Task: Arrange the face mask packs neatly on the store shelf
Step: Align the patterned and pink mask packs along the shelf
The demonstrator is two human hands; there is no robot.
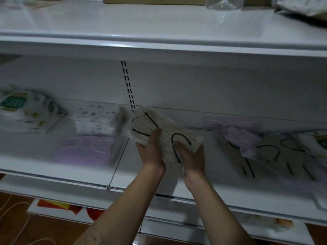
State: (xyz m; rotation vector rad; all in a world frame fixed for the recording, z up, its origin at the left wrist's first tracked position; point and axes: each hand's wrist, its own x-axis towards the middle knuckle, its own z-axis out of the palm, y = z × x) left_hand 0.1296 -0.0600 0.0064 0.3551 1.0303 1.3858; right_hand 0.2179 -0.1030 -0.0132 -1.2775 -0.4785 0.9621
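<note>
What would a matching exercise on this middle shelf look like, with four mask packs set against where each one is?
Things:
1. white pack with black loops
2. flat lilac pack
3. patterned stack
4. green-label pack

Places:
A. far left end of the shelf
B. lying at the front, left of the wire divider
C. held up between left hand and right hand
D. directly behind the flat lilac pack

Pairs: 1-C, 2-B, 3-D, 4-A.
</note>
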